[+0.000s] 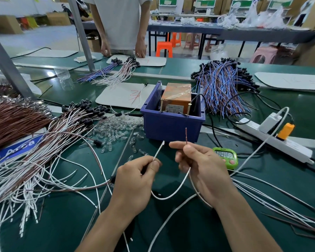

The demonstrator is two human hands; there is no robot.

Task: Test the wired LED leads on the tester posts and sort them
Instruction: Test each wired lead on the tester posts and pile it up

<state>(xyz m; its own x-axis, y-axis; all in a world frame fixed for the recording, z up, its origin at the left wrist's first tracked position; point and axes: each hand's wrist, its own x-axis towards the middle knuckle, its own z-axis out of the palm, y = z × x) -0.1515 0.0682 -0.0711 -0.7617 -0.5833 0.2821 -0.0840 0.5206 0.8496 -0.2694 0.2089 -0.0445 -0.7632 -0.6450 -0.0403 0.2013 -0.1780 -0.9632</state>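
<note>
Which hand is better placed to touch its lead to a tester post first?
Probably the right hand: its brown lead stands upright, tip below the right post; the left hand holds its white lead lower.

Bare left hand (135, 177), bare right hand (202, 166), bare forearms, short fingernails

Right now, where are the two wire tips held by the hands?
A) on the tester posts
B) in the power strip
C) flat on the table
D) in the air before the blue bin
D: left hand pinches the white lead, right hand the brown lead, tips raised short of the blue bin.
</note>
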